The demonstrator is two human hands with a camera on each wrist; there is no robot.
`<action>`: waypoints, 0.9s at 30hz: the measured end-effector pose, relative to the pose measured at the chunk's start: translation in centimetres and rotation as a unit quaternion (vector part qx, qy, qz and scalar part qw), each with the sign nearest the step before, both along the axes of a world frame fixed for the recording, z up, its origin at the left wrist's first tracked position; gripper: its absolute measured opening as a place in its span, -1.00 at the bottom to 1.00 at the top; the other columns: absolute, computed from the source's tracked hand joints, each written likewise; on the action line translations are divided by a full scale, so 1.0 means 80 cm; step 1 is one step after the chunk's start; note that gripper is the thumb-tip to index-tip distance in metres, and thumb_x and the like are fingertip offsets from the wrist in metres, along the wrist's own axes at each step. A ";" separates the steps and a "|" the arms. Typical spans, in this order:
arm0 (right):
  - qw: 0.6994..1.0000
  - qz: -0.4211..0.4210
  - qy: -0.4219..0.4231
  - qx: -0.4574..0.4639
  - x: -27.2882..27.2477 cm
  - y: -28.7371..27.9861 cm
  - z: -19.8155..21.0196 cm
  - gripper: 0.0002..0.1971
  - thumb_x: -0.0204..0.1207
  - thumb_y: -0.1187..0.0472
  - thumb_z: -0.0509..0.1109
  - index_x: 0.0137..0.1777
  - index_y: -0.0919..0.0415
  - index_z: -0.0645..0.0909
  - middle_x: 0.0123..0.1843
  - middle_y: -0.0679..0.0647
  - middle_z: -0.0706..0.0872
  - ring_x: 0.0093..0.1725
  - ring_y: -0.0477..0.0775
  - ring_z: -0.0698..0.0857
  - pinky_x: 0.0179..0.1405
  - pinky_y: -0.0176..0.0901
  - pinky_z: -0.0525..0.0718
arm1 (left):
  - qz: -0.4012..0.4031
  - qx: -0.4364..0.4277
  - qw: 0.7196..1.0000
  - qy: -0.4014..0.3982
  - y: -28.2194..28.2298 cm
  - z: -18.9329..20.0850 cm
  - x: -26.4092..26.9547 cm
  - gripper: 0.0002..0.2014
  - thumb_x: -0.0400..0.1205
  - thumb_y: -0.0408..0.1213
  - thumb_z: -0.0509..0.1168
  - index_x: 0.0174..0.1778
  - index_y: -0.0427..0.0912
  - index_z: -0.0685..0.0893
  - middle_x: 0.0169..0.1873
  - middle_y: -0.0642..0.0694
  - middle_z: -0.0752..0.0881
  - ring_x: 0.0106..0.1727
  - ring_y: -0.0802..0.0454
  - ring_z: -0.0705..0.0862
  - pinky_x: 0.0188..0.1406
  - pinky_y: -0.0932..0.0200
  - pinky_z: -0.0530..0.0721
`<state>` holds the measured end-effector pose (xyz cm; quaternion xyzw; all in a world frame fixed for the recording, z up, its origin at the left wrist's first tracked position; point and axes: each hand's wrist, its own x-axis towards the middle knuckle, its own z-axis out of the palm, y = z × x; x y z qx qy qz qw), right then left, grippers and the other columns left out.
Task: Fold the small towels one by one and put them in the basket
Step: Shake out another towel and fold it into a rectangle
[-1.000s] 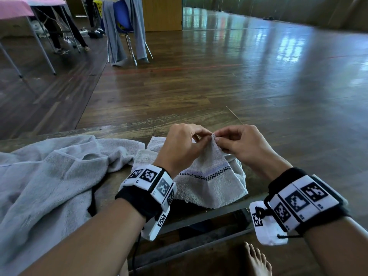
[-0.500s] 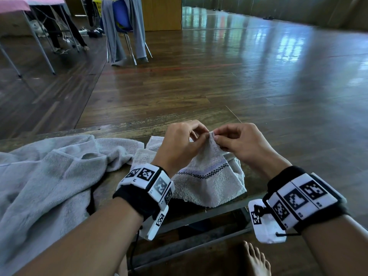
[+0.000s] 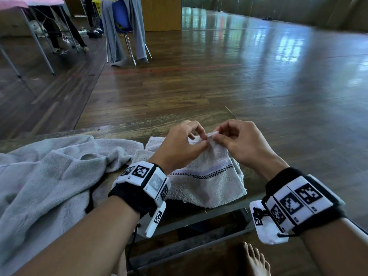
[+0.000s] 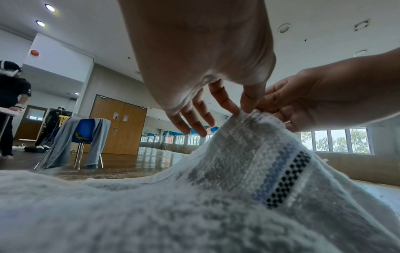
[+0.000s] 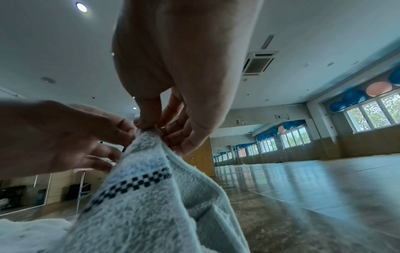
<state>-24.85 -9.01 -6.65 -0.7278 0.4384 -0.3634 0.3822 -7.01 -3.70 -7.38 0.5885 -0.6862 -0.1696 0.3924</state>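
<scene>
A small pale towel [image 3: 209, 184] with a blue stripe and a dark checkered band lies at the table's right end, its top edge lifted into a peak. My left hand [image 3: 183, 144] pinches that raised edge between thumb and forefinger, and my right hand [image 3: 239, 142] pinches it right beside, fingertips almost touching. The left wrist view shows the towel [image 4: 249, 162] rising to the left hand [image 4: 242, 109] and the right hand [image 4: 303, 106]. In the right wrist view my right hand [image 5: 151, 126] nips the towel [image 5: 147, 188] tip. No basket is in view.
A large grey towel [image 3: 43, 176] is heaped on the left of the wooden table [image 3: 119, 132]. Beyond lies wooden floor, with a blue chair [image 3: 123, 20] draped in grey cloth and a pink-topped table [image 3: 23, 3] far left. A bare foot [image 3: 256, 261] shows below.
Both hands stay pinched at the towel's top edge; the fingers have shifted slightly along it, and the peak sits a touch higher and further right.
</scene>
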 end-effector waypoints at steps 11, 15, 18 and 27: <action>0.999 0.028 0.026 -0.030 0.001 0.008 0.007 -0.91 0.52 0.23 0.60 -0.16 0.02 0.79 -0.19 -0.08 0.86 -0.12 -0.04 0.82 0.04 -0.10 0.80 | 0.003 -0.029 1.000 -0.008 0.003 -0.002 0.001 -0.77 0.47 -0.10 0.60 -0.20 -0.15 0.74 -0.09 -0.05 0.74 -0.07 0.02 0.69 -0.11 0.26 0.61; 0.998 0.050 0.032 -0.026 0.000 0.017 0.013 -0.90 0.56 0.30 0.55 -0.11 0.08 0.79 -0.18 -0.04 0.88 -0.07 0.02 0.84 0.13 0.03 0.80 | -0.038 -0.040 0.998 0.006 0.006 0.000 0.000 -0.82 0.46 -0.20 0.61 -0.22 -0.21 0.80 -0.05 -0.07 0.77 0.00 0.04 0.71 0.00 0.44 0.52; 0.997 0.056 0.035 -0.042 -0.008 0.021 0.019 -0.87 0.58 0.32 0.53 -0.09 0.04 0.78 -0.13 0.04 0.86 -0.02 0.14 0.82 0.13 0.09 0.79 | -0.067 -0.032 0.997 0.000 0.010 -0.002 -0.002 -0.86 0.52 -0.22 0.57 -0.13 -0.23 0.88 -0.11 -0.07 0.79 -0.05 0.01 0.73 0.06 0.02 0.68; 0.992 -0.103 -0.005 -0.070 -0.070 -0.018 0.012 -0.78 0.59 0.22 0.53 -0.19 -0.15 0.77 -0.14 -0.09 0.82 -0.03 0.05 0.81 0.07 0.12 0.84 | -0.002 -0.026 0.988 -0.153 0.002 0.008 0.041 -0.57 0.55 0.03 0.45 -0.39 -0.32 0.77 -0.29 -0.03 0.79 -0.25 -0.11 0.73 -0.02 -0.06 0.65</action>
